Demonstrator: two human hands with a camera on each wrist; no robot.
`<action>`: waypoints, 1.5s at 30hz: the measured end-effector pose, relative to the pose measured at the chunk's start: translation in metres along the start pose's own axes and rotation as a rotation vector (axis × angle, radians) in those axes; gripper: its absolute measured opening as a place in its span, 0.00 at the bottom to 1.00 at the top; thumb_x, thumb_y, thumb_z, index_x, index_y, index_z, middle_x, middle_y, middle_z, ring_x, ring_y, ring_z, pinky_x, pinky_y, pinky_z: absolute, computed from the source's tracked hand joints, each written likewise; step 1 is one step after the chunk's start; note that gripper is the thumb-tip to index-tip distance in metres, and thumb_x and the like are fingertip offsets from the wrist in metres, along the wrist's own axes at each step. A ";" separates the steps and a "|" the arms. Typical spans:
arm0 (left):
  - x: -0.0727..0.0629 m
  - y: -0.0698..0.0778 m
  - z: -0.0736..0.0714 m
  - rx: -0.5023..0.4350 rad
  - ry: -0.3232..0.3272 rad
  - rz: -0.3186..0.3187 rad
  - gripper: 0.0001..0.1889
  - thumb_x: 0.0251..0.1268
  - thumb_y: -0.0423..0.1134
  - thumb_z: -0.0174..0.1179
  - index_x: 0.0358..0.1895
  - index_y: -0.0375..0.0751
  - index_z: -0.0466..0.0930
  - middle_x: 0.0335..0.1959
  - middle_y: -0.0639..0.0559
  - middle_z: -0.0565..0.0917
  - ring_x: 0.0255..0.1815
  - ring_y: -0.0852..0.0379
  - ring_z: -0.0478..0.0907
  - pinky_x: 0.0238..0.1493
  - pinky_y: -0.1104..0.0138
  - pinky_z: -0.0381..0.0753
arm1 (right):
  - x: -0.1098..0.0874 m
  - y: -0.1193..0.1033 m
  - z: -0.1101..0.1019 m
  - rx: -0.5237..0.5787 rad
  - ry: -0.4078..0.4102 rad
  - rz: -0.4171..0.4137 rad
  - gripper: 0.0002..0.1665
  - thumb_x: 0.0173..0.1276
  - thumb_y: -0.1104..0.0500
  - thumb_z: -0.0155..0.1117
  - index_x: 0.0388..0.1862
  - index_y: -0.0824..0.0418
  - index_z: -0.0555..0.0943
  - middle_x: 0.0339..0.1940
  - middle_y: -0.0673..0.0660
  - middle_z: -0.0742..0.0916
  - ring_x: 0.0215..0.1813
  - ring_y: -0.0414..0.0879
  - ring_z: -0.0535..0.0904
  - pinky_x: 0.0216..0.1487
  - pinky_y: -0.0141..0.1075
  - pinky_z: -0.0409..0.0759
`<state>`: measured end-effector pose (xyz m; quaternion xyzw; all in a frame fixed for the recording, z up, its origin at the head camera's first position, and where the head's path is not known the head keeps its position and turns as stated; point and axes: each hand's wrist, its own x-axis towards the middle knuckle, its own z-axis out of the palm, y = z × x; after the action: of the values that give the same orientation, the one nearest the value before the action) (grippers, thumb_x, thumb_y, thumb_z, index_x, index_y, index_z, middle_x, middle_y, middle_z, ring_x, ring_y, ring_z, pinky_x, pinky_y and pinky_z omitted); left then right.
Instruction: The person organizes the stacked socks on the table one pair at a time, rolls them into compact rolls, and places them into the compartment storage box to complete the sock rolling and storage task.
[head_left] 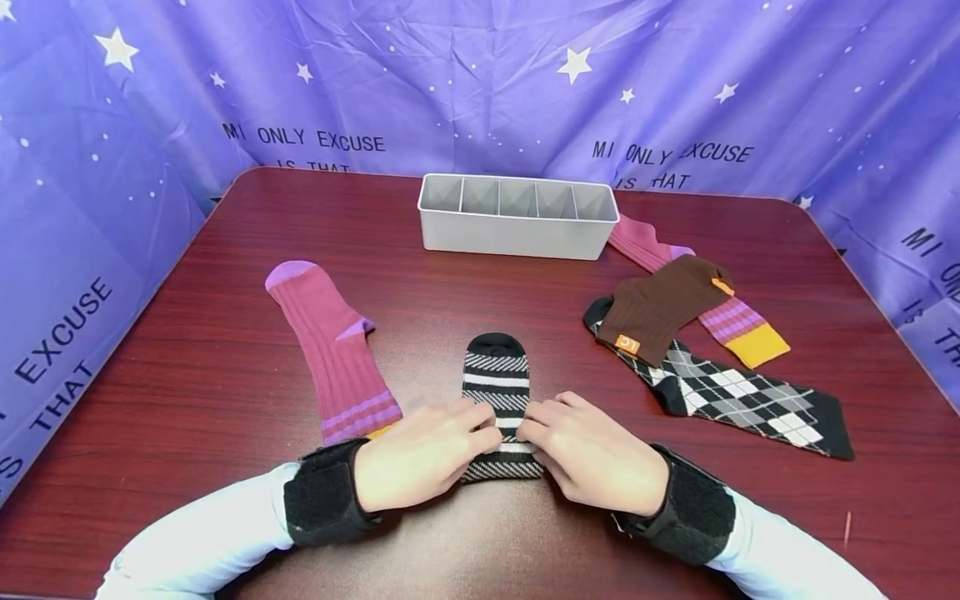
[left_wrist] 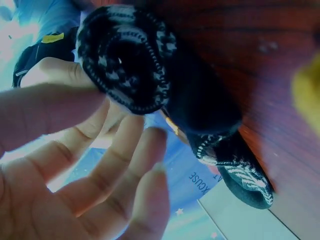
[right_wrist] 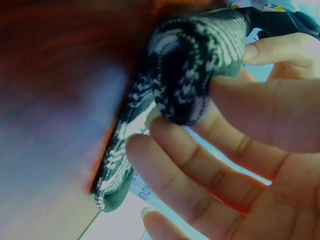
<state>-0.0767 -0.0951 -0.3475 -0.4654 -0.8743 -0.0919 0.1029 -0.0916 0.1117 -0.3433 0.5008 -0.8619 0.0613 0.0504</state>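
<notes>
A black and white striped sock (head_left: 495,382) lies in front of me, its black toe pointing away and its near end rolled up. From the left, my left hand (head_left: 427,450) pinches one side of the roll between thumb and fingers. Across from it, my right hand (head_left: 596,454) pinches the other side. The left wrist view shows the rolled end (left_wrist: 122,65) as a spiral by the thumb, with other fingers loosely bent. Seen from the right wrist, the roll (right_wrist: 182,75) stands above the flat part of the sock.
On the left lies a pink sock (head_left: 330,350), its yellow cuff partly behind my left hand. A grey divided box (head_left: 517,233) stands at the back. To the right, a brown pair of socks (head_left: 663,300) overlaps an argyle sock (head_left: 757,404) and another pink sock (head_left: 641,242).
</notes>
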 end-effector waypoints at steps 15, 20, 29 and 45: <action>-0.002 0.001 0.000 0.073 -0.047 0.006 0.15 0.36 0.49 0.64 0.28 0.48 0.73 0.28 0.60 0.74 0.31 0.61 0.72 0.28 0.68 0.69 | 0.003 0.000 -0.002 0.004 0.148 -0.103 0.06 0.47 0.61 0.60 0.27 0.53 0.74 0.24 0.45 0.72 0.32 0.39 0.69 0.38 0.33 0.66; -0.002 0.001 0.002 0.075 0.022 0.003 0.09 0.35 0.42 0.61 0.22 0.47 0.71 0.22 0.59 0.73 0.24 0.61 0.72 0.26 0.67 0.68 | 0.003 -0.003 -0.003 0.018 0.133 -0.129 0.10 0.45 0.57 0.63 0.28 0.53 0.74 0.26 0.44 0.73 0.33 0.38 0.69 0.40 0.32 0.66; -0.002 0.001 0.002 -0.002 0.018 0.003 0.05 0.41 0.38 0.57 0.22 0.47 0.69 0.17 0.60 0.73 0.21 0.62 0.73 0.25 0.67 0.69 | 0.001 -0.006 0.000 -0.002 0.090 -0.100 0.18 0.37 0.53 0.68 0.28 0.54 0.73 0.25 0.45 0.72 0.32 0.39 0.70 0.39 0.33 0.66; 0.000 0.004 0.001 -0.067 0.021 0.012 0.04 0.48 0.37 0.53 0.30 0.48 0.69 0.26 0.60 0.70 0.27 0.63 0.70 0.28 0.70 0.69 | 0.000 -0.003 -0.001 0.048 0.040 -0.091 0.18 0.34 0.72 0.56 0.28 0.55 0.74 0.20 0.43 0.73 0.27 0.38 0.68 0.38 0.32 0.64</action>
<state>-0.0738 -0.0925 -0.3480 -0.4729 -0.8668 -0.1252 0.0971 -0.0894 0.1104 -0.3424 0.5392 -0.8354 0.0898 0.0583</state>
